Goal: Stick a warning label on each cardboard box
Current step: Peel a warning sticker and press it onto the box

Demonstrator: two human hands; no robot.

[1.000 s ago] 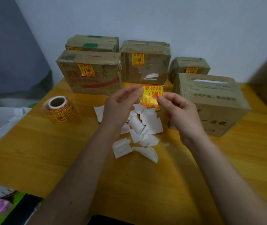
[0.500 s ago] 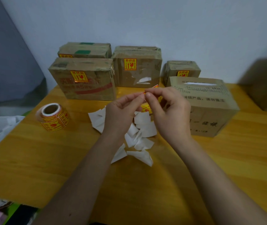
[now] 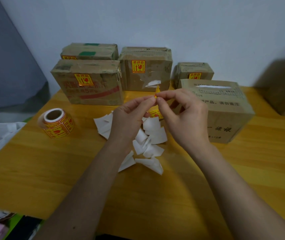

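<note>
Yellow-and-red warning label (image 3: 157, 91) sits pinched between the fingertips of the left hand (image 3: 129, 118) and right hand (image 3: 185, 118) at the centre of the frame, above a heap of white backing scraps (image 3: 153, 134) on a wooden table (image 3: 34, 170). A label roll (image 3: 57, 122) stands at left. Four labelled boxes (image 3: 89, 84) line the wall; an unlabelled box (image 3: 225, 108) sits at right.

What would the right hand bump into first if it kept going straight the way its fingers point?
The right hand points left, so it would first meet the left hand's fingertips, already touching across the pinched yellow-and-red warning label. Depth looks level, though one view cannot confirm.
</note>
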